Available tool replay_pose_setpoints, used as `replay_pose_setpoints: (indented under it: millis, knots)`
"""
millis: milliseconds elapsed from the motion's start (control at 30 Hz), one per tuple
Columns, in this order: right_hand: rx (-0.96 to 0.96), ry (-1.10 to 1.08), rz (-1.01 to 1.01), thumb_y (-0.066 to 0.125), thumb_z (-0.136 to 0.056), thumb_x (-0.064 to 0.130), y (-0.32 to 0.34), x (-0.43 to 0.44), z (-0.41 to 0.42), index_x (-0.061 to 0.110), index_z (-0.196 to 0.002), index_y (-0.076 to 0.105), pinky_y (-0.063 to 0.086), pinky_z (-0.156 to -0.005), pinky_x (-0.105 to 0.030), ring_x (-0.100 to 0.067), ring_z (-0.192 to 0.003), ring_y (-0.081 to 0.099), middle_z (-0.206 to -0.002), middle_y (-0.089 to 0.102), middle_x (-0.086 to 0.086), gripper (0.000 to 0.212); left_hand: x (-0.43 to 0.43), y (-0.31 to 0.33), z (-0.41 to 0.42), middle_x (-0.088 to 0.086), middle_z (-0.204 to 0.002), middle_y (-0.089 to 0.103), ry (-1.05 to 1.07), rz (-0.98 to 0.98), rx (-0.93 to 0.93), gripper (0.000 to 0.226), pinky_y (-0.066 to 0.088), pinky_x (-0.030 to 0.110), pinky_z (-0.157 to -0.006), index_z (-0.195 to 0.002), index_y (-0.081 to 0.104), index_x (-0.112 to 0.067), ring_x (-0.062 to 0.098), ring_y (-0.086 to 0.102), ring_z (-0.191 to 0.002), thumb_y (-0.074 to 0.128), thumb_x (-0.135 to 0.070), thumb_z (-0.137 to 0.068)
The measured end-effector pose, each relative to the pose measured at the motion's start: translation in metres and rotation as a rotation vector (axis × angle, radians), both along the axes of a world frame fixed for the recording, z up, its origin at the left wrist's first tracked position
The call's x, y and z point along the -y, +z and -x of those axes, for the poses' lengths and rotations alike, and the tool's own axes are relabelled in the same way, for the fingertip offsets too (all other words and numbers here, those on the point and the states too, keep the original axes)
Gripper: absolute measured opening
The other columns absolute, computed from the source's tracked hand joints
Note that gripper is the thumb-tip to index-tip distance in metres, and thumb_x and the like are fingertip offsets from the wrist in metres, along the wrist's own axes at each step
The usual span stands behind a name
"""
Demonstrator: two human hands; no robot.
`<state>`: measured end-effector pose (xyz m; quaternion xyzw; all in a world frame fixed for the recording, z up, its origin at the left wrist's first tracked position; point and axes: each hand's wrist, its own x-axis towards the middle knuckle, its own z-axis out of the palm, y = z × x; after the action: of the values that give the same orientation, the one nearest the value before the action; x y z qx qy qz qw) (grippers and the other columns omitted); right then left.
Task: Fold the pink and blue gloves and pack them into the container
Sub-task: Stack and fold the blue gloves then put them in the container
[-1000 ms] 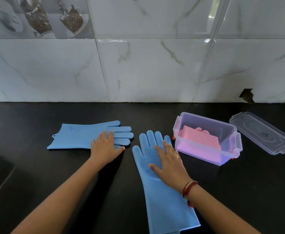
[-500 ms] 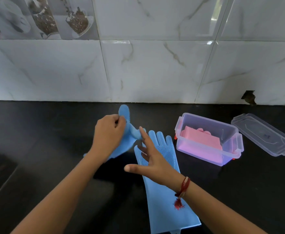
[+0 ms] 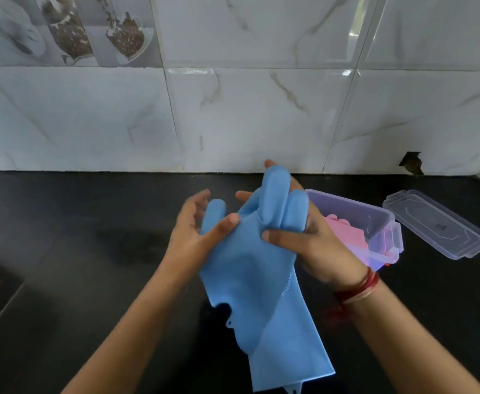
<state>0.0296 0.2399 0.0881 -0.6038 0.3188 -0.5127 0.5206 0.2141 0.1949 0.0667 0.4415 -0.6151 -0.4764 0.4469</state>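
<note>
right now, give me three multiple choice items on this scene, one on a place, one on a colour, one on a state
1. Where is the lid?
A. on the counter, right of the container
B. clipped onto the container
C. under the blue gloves

2. What colour is the folded item in the container?
A. green
B. pink
C. black

3. What state are the blue gloves in?
A. packed in the container
B. held by both hands
C. hanging on the wall

Answers:
1 A, the lid lies apart on the counter.
2 B, pink gloves show through the clear wall.
3 B, left hand and right hand grip them.
</note>
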Motion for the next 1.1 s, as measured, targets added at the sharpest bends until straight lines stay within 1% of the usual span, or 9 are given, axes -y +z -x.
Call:
replay_pose_setpoints:
  millis: [100,167,300,400,600,700,767,1000,1100]
  knots:
    - [-0.165,0.101,0.023,0.066,-0.076,-0.010,0.015,0.005,0.013,0.030,-0.144,0.027,0.047,-0.100,-0.043,-0.025,-0.125,0.052,-0.141,0.049,-0.006,0.089,0.000,-0.016,-0.013,0.007,-0.106,0.072,-0.543,-0.296,-0.290,0.061,0.055,0.027,-0.073,-0.109,0.068,-0.019,0.018,0.069,-0.094,0.074,-0.061,-0.066]
    - [-0.075,0.012,-0.060,0.075,-0.069,-0.007,0.015,0.015,0.015,0.036,-0.143,0.027,0.052,-0.091,-0.038,-0.023,-0.116,0.058,-0.134,0.054,-0.005,0.098,-0.006,-0.029,-0.012,0.010,-0.107,0.072,-0.611,-0.391,-0.403,0.050,0.056,0.032,-0.075,-0.112,0.067,-0.012,0.024,0.069,-0.098,0.075,-0.045,-0.075]
    - [0.116,-0.414,-0.345,0.080,-0.065,0.004,-0.024,0.030,0.009,0.027,-0.144,0.026,0.053,-0.090,-0.041,-0.024,-0.118,0.057,-0.136,0.050,-0.006,0.098,0.005,-0.059,0.012,0.019,-0.117,0.067,-0.218,-0.645,-0.577,0.043,0.056,0.041,-0.079,-0.119,0.063,-0.004,0.033,0.066,-0.104,0.072,-0.016,-0.079]
    - [-0.244,-0.607,-0.431,0.080,-0.071,0.015,-0.073,0.020,0.006,0.023,-0.142,0.028,0.043,-0.095,-0.031,-0.019,-0.119,0.049,-0.131,0.046,-0.006,0.088,0.014,-0.084,0.026,0.021,-0.112,0.067,0.057,-0.813,-0.508,0.039,0.054,0.043,-0.078,-0.122,0.059,0.000,0.035,0.066,-0.099,0.063,-0.005,-0.084]
    - [-0.688,-0.552,-0.528,0.073,-0.075,0.037,-0.116,-0.003,0.011,0.029,-0.136,0.032,0.040,-0.085,-0.025,-0.015,-0.104,0.050,-0.126,0.047,-0.002,0.074,0.023,-0.109,0.021,0.016,-0.099,0.073,0.069,-0.913,-0.346,0.033,0.057,0.038,-0.063,-0.115,0.061,-0.002,0.032,0.071,-0.086,0.065,-0.001,-0.081]
    - [-0.450,-0.424,-0.755,0.073,-0.078,0.026,-0.110,-0.008,0.021,0.015,-0.125,0.045,0.054,-0.069,-0.033,-0.022,-0.090,0.065,-0.110,0.064,-0.011,0.056,0.027,-0.105,0.022,0.015,-0.097,0.074,0.047,-0.922,-0.320,0.030,0.056,0.036,-0.059,-0.112,0.062,-0.005,0.030,0.071,-0.082,0.064,-0.002,-0.082]
    - [-0.293,-0.401,-0.692,0.068,-0.082,0.009,-0.103,-0.011,0.022,0.009,-0.123,0.051,0.054,-0.088,-0.046,-0.028,-0.099,0.066,-0.113,0.066,-0.014,0.044,0.031,-0.100,0.025,0.013,-0.095,0.075,0.006,-0.895,-0.317,0.028,0.056,0.035,-0.058,-0.110,0.063,-0.006,0.028,0.072,-0.081,0.065,-0.003,-0.082]
    - [-0.260,-0.508,-0.466,0.055,-0.090,0.003,-0.086,-0.006,0.031,0.020,-0.118,0.054,0.055,-0.083,-0.022,-0.015,-0.099,0.064,-0.115,0.065,-0.003,0.033,0.039,-0.104,0.052,0.017,-0.106,0.070,0.010,-0.913,-0.326,0.033,0.055,0.038,-0.062,-0.117,0.060,-0.006,0.031,0.068,-0.089,0.063,-0.003,-0.084]
    - [-0.358,-0.474,-0.597,0.063,-0.086,0.008,-0.106,-0.014,0.036,0.011,-0.116,0.057,0.052,-0.093,-0.040,-0.023,-0.101,0.065,-0.117,0.065,-0.009,0.031,0.035,-0.118,0.057,0.015,-0.106,0.069,0.042,-0.903,-0.280,0.036,0.055,0.040,-0.068,-0.119,0.058,-0.007,0.032,0.067,-0.092,0.064,-0.002,-0.084]
